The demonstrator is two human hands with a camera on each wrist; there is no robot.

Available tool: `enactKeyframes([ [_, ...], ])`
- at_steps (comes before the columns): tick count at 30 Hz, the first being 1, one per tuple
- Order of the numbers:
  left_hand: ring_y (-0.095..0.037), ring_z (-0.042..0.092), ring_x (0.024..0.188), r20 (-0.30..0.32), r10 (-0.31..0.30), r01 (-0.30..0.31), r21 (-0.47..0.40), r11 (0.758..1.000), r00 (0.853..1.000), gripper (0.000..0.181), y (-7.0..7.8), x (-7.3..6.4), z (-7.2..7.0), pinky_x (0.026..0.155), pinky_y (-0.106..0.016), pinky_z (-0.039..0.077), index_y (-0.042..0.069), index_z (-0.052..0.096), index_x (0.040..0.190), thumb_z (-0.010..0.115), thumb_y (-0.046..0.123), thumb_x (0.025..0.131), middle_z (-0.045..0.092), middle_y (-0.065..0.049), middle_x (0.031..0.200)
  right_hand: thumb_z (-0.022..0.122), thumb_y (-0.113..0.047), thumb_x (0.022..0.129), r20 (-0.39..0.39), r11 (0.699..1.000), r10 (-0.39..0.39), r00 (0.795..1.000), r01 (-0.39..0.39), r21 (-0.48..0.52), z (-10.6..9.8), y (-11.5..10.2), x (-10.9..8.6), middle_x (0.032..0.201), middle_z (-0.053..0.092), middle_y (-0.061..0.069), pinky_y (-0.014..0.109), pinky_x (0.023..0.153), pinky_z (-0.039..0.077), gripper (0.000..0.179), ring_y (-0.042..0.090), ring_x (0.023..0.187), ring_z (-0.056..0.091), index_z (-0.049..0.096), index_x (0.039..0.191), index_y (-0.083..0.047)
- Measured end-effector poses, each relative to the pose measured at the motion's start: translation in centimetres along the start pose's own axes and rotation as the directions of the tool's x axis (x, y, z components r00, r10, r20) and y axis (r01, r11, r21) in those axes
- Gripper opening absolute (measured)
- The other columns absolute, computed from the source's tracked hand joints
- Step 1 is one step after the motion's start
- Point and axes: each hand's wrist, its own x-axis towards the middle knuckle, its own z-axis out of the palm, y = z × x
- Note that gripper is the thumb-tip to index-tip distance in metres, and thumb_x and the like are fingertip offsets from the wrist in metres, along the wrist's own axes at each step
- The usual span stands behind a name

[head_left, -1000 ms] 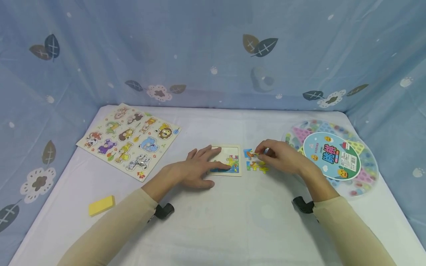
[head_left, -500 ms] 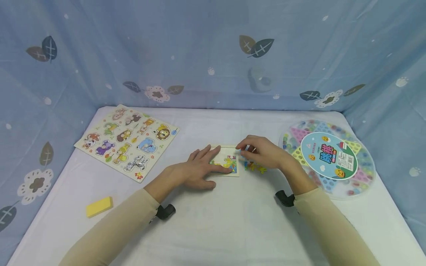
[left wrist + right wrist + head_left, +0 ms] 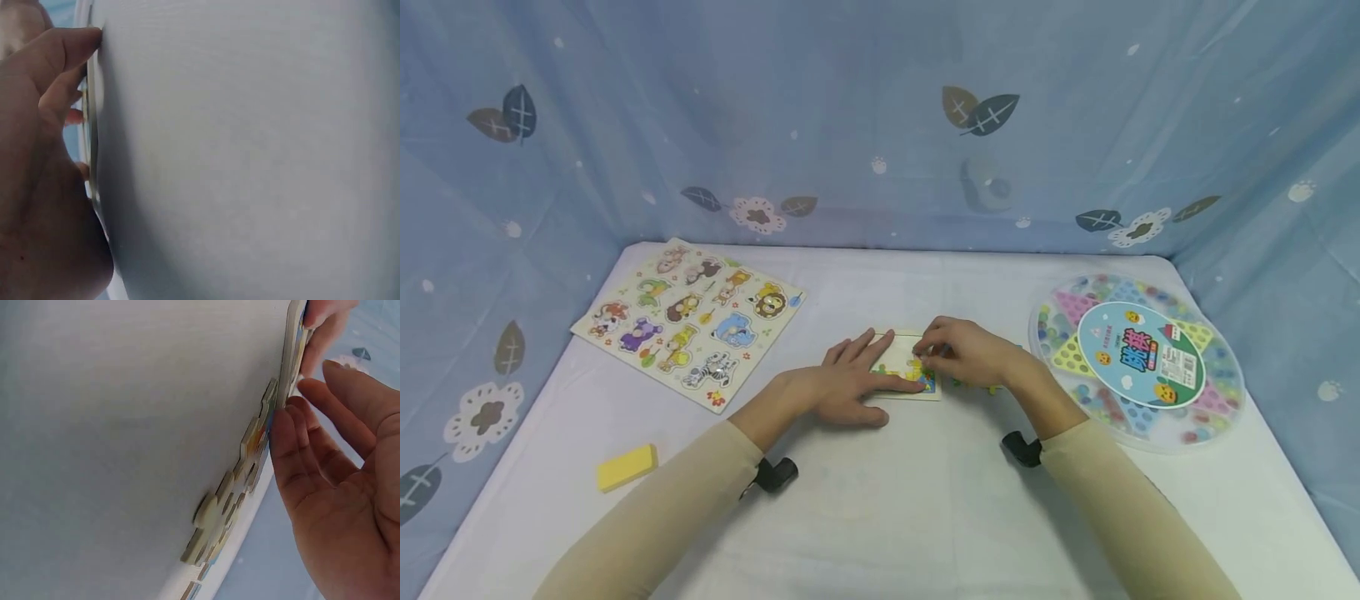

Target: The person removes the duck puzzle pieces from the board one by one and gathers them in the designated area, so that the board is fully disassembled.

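A small wooden puzzle board (image 3: 907, 397) with a pale frame and colourful pieces along its lower part lies mid-table. My left hand (image 3: 850, 387) rests on it with fingers spread, index finger stretched over the filled part. At the board's right side, my right hand (image 3: 966, 350) holds thumb and fingers together in a pinch over the inner area, with a small puzzle piece (image 3: 919, 357) mostly hidden by the fingertips. Several loose puzzle pieces (image 3: 215, 519) lie on the cloth beside the board, under and behind the right hand; in the head view they are largely covered.
At the back left lies an animal peg puzzle board (image 3: 688, 321). A yellow block (image 3: 627, 467) sits at the left. On the right is a round clear Chinese checkers case (image 3: 1138, 358) with coloured balls. Blue patterned curtains (image 3: 880, 125) enclose the white-covered table.
My right hand has moved left from the loose pieces to the board, carrying a puzzle piece between its fingertips. The left hand stays spread on the board.
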Motion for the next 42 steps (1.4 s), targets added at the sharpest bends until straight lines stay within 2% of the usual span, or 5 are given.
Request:
enactKeyframes([
  [8,-0.033,-0.023,0.156,0.023,0.002,-0.002,-0.015,1.000,1.000,0.058,-0.3,-0.1,-0.5,0.121,-0.064,0.000,0.064,0.023,0.154,0.049,0.058,0.103,-0.026,-0.004,0.170,0.068,-0.015,0.100,-0.003,1.000,0.003,1.000,-0.003,-0.023,-0.2,0.0,0.3,0.119,0.063,0.007,0.041,0.091,0.055,0.021,0.020,0.101,0.065,0.074,0.119,-0.008],
  [21,-0.033,-0.022,0.156,-0.007,0.016,-0.016,-0.033,0.999,1.000,0.057,-0.4,0.1,-0.6,0.121,-0.064,0.001,0.063,0.025,0.154,0.049,0.060,0.102,-0.023,-0.005,0.171,0.066,-0.018,0.102,0.048,0.998,0.053,0.997,-0.052,-0.028,-0.9,-0.5,0.8,0.120,0.061,0.007,0.040,0.090,0.054,0.021,0.020,0.101,0.066,0.071,0.120,-0.008],
  [31,-0.036,-0.022,0.156,-0.008,0.021,-0.022,-0.055,0.998,1.000,0.057,-0.4,0.3,-0.1,0.120,-0.066,0.000,0.063,0.027,0.153,0.052,0.057,0.102,-0.021,-0.008,0.171,0.065,-0.017,0.102,0.043,0.997,0.076,0.996,-0.075,-0.020,-0.8,-0.7,0.4,0.113,0.072,0.000,0.038,0.091,0.055,0.018,0.016,0.103,0.069,0.070,0.118,-0.010],
  [36,-0.036,-0.022,0.156,-0.009,0.023,-0.023,-0.067,0.997,1.000,0.057,-0.5,0.1,0.2,0.120,-0.067,-0.001,0.063,0.027,0.153,0.052,0.057,0.102,-0.021,-0.007,0.171,0.065,-0.012,0.101,0.026,0.999,0.045,0.999,-0.045,-0.012,-0.5,-0.8,0.2,0.110,0.072,-0.001,0.037,0.090,0.056,0.016,0.015,0.103,0.068,0.070,0.116,-0.011],
  [42,-0.035,-0.023,0.156,-0.019,0.024,-0.025,-0.087,0.996,1.000,0.057,-0.6,0.1,0.7,0.120,-0.067,-0.001,0.066,0.027,0.151,0.052,0.057,0.101,-0.021,-0.005,0.171,0.065,-0.009,0.101,-0.047,1.000,-0.011,0.999,0.010,-0.029,0.0,-0.5,-0.3,0.103,0.070,-0.001,0.036,0.083,0.054,0.018,0.013,0.091,0.064,0.070,0.119,-0.010],
])
